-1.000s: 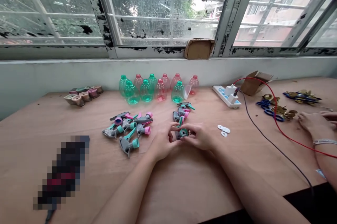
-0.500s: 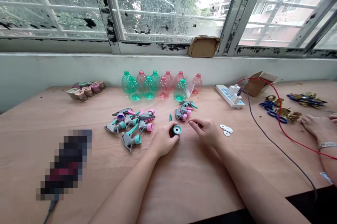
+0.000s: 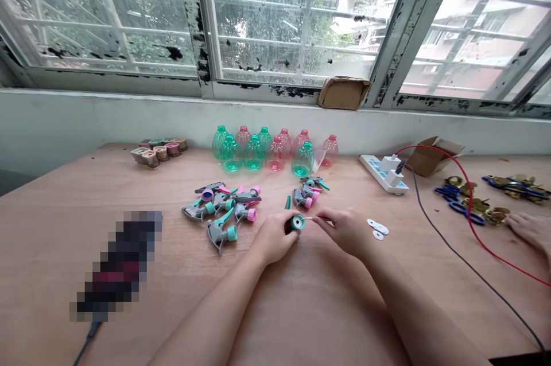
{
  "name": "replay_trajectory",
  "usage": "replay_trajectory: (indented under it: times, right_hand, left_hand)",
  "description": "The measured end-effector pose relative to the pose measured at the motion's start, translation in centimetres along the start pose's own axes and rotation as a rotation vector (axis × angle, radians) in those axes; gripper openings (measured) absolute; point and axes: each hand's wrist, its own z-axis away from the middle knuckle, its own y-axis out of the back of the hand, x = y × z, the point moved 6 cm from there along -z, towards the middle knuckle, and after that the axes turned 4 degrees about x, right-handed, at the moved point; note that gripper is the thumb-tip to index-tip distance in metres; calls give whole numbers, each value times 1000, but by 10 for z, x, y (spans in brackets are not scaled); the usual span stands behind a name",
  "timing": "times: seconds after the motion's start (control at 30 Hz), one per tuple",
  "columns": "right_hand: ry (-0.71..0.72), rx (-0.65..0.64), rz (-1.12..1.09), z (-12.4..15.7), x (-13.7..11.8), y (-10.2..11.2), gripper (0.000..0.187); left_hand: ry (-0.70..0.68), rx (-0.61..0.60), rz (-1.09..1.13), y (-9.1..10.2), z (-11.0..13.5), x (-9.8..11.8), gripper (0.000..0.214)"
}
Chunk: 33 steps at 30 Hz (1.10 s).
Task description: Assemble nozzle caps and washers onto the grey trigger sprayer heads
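Observation:
My left hand (image 3: 272,237) is closed round a grey spray trigger head with a teal collar (image 3: 295,222), its open end facing right. My right hand (image 3: 343,229) pinches a thin clear tube (image 3: 309,218) just right of that collar. Behind the hands lies a small pile of trigger heads (image 3: 308,193). A larger pile of grey trigger heads with teal and pink parts (image 3: 222,209) lies to the left. Two white discs (image 3: 377,229) rest beside my right hand.
Green and pink small bottles (image 3: 270,150) stand in rows near the wall. Small pots (image 3: 157,150) sit far left, a blurred dark object (image 3: 118,265) front left. A power strip (image 3: 386,172), red and black cables (image 3: 456,240), a cardboard box (image 3: 433,156), metal parts (image 3: 482,197) and another person's hand (image 3: 531,230) lie right.
Both hands were together on the trigger head. My right hand let go, drew to the right and now pinches a thin tube beside the collar. The camera view shifted left.

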Motion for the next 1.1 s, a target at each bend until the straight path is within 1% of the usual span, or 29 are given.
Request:
replay_trajectory:
  times: [0.07,0.13,0.23,0.33,0.53,0.73,0.87,1.1]
  right_hand:
    - [18,42,63,-1,-5,4,24]
    - [33,48,111,-2,-9,5,26]
    - [51,-4,163,-2,-13,-2,31]
    - [46,-44,168,0,-13,-10,33]
    - [36,-59,28,2,-6,-18,33]
    - [-9,-14,-124,0,2,-21,33]
    - [-1,0,-188,-2,-3,-20,33]
    - [-2,81,-238,-4,-6,-17,32]
  left_hand:
    - [-8,12,-21,0,0,-1,36]
    - [-12,23,-50,0,1,-3,39]
    - [-46,31,-92,-1,2,-5,42]
    - [-90,15,-118,-2,4,-5,46]
    - [-114,-58,-95,-4,3,-5,52]
    - [-78,-35,-56,-2,-2,-9,60]
    - [-42,8,-17,2,-4,-14,53]
    - [11,-16,90,4,-6,-11,44]
